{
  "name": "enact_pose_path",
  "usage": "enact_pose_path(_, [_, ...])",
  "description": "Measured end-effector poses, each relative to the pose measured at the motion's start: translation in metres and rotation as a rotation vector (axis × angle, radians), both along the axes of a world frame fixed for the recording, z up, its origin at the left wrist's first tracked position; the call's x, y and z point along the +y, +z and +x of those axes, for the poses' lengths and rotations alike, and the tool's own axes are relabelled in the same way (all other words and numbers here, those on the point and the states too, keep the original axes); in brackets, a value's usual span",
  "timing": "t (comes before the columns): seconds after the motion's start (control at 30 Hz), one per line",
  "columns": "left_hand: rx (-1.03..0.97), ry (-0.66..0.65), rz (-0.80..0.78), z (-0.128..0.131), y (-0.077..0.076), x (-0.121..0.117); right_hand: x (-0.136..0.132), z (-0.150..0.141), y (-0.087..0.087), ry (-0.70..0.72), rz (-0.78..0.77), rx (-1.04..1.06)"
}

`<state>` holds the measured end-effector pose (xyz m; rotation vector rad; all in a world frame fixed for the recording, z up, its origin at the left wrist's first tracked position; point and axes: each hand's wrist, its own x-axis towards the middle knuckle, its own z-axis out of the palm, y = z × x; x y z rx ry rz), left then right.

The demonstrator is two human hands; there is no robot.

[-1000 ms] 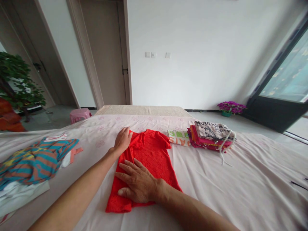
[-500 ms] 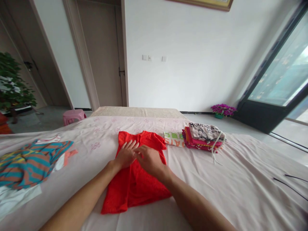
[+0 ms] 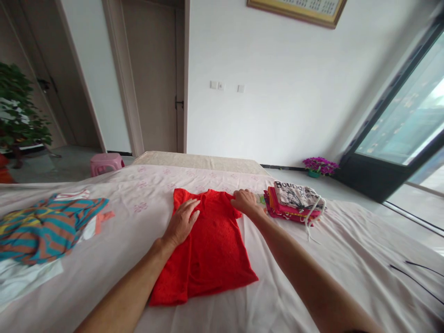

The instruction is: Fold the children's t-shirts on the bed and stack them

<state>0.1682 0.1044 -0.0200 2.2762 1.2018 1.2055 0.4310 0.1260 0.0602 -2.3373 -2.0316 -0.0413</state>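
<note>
Head view, the only one. Red top (image 3: 208, 249) spread flat on pale pink bedsheet (image 3: 347, 259), near the middle of the bed, collar end away from the wearer, hem toward the camera; left side already folded inward along its length. Left hand (image 3: 181, 223) palm-down, fingers extended and loose, pressing on the upper left part of the red top just below the collar; not gripping anything. Right hand (image 3: 244, 202) reaching farther out, at the right sleeve and shoulder of the red top, fingers curled onto the sleeve edge; looks like a pinch on the fabric, though fingertips partly hidden, so cannot tell for certain. Both forearms bare, entering from the bottom of the frame. Just beyond the right hand, stack of folded clothes (image 3: 294, 201) with a black-and-white printed piece on top and a white cord trailing toward the camera; a green-and-white folded item between the stack and the hand, mostly hidden. Far left on the sheet, striped garment pile (image 3: 48, 226) in teal, orange and yellow, lying over something white, well apart from the red top. Beyond the bed: pink stool (image 3: 106, 163), potted purple flowers (image 3: 319, 165) on the floor by the dark window frame, green plant (image 3: 19, 115) at left edge.
</note>
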Motion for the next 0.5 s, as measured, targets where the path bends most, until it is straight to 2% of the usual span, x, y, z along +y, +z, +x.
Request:
enact_pose_path(0.07, [-0.221,0.008,-0.104,-0.003,-0.002,0.002,0.004,-0.010,0.012,-0.040,0.041,0.161])
enact_pose_path(0.13, [-0.484,0.006,-0.275,-0.004,-0.002,0.006,0.009,-0.027,0.026,-0.047,0.045,0.415])
enact_pose_path(0.2, [-0.748,-0.027,-0.461,-0.005,0.000,0.011,0.015,-0.051,0.038,-0.001,0.009,0.647])
enact_pose_path(0.3, [-1.001,-0.067,-0.694,-0.007,0.006,0.018,0.019,-0.089,0.049,0.099,-0.074,0.820])
enact_pose_path(0.37, [-1.016,-0.059,-0.773,-0.008,0.008,0.021,0.017,-0.102,0.048,0.148,-0.125,0.962])
enact_pose_path(0.43, [-0.873,-0.002,-0.748,-0.009,0.008,0.023,0.009,-0.101,0.040,0.154,-0.171,1.077])
enact_pose_path(0.5, [-0.687,0.082,-0.678,-0.009,0.006,0.026,-0.007,-0.086,0.030,0.137,-0.206,1.057])
